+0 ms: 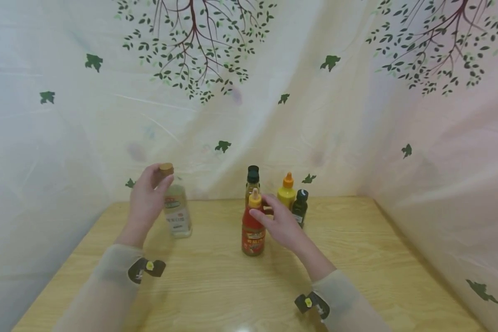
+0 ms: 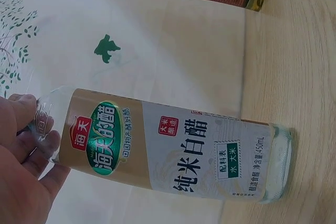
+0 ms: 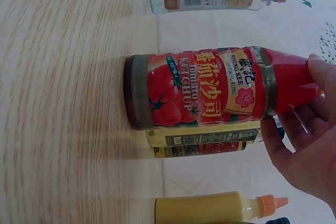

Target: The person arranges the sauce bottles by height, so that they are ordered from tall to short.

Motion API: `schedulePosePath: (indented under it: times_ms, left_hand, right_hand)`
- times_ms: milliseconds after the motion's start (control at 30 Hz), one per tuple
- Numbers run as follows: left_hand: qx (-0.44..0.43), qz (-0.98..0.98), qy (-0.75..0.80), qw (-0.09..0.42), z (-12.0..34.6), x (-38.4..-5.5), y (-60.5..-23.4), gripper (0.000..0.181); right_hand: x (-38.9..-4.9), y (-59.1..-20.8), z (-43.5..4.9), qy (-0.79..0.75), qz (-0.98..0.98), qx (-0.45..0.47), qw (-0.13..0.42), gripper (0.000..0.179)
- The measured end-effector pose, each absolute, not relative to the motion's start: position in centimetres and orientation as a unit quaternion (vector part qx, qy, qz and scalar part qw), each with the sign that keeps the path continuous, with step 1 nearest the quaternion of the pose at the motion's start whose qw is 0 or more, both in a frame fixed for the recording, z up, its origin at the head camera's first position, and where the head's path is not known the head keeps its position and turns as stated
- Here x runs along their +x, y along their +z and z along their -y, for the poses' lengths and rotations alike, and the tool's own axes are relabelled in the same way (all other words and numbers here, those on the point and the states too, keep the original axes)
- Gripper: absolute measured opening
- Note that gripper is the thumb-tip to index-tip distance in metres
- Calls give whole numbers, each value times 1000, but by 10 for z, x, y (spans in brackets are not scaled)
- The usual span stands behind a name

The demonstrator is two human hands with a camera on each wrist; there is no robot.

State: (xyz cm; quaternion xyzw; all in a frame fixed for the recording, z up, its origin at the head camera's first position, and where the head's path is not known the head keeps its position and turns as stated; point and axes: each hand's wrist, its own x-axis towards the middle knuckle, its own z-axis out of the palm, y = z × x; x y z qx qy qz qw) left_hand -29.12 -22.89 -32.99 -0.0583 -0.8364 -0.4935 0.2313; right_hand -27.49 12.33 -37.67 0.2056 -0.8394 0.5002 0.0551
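Note:
My left hand (image 1: 146,200) grips the neck of a clear glass vinegar bottle (image 1: 178,219), just below its brown cap (image 1: 166,168). The left wrist view shows its white and tan label (image 2: 173,150), with thumb and fingers round the neck. My right hand (image 1: 284,223) holds a red tomato ketchup bottle (image 1: 253,240) by its narrow upper part, under the yellow nozzle cap (image 1: 255,200). In the right wrist view the ketchup label (image 3: 205,87) faces the camera. Both bottles are upright, their bases at the wooden table (image 1: 216,286).
Behind the ketchup stand two dark-capped bottles (image 1: 253,177) of yellowish liquid, partly hidden. To their right are a yellow squeeze bottle (image 1: 287,194) with an orange nozzle and a small dark bottle (image 1: 300,208). A leaf-patterned curtain (image 1: 216,124) hangs behind the table's back edge.

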Motion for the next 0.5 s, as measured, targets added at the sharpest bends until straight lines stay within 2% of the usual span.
schedulePosePath:
  times_ms: [500]
  left_hand:
    - [-48, 836, -499, 224, 239, -291, -335, 60]
  right_hand:
    - [-275, -376, -123, 499, 841, 201, 48, 45]
